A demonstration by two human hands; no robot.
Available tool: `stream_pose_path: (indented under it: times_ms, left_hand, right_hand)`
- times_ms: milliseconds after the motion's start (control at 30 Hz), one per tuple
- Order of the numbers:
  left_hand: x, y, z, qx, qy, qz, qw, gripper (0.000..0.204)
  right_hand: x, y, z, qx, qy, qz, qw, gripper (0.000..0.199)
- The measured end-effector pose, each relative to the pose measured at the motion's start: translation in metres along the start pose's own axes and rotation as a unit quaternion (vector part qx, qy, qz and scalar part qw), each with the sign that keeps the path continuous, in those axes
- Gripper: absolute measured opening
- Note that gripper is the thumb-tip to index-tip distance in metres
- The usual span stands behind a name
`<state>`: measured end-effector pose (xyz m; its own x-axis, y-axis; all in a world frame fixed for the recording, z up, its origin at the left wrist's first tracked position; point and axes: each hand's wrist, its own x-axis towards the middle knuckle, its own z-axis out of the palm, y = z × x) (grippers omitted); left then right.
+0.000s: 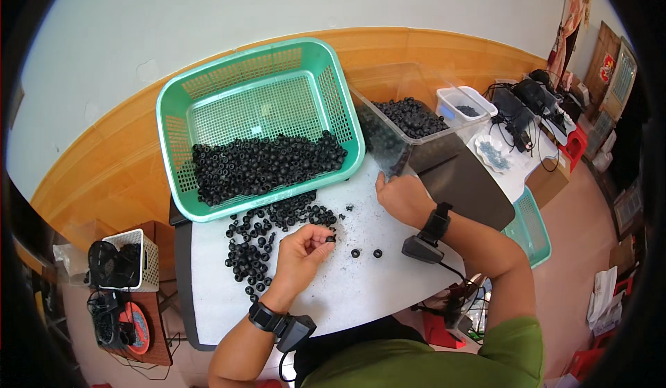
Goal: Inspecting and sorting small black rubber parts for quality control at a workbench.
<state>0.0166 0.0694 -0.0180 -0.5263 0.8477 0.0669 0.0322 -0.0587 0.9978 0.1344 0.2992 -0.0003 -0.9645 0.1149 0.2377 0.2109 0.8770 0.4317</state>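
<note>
Black dominates: one small part (331, 239) pinched in your left hand (302, 251), two rings (355, 253) set apart on the white tabletop (374, 291).
Your left thumb and fingertips close narrowly on that single piece, over the tabletop near the two rings; your right hand (404, 199) has its fingers bent near the clear bin, and whether it holds anything cannot be told. Two wrist devices (297, 332) are strapped on you, one per arm. One green mesh basket (356, 138) holds a heap of black parts along its near side, and a loose pile (298, 211), too many to count, spreads below its rim. One clear bin (416, 145) holds more black parts; one white tub (451, 116) beyond has a small dark fill.
</note>
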Motion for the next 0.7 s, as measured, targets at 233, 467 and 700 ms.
stream_pose_path:
  times_ms: [233,467,700]
  left_hand:
    - [0.002,-0.002,0.002,-0.022,-0.011,0.003,1.000,0.017]
    - [0.002,-0.003,-0.001,-0.060,-0.031,-0.019,0.998,0.018]
    - [0.002,0.000,0.000,-0.058,-0.034,-0.018,0.998,0.018]
  right_hand:
    - [0.009,0.009,0.016,-0.021,-0.006,-0.044,0.999,0.024]
    - [0.010,0.006,0.007,-0.006,0.009,-0.037,0.999,0.009]
    - [0.017,-0.003,0.024,-0.035,0.004,-0.019,0.999,0.005]
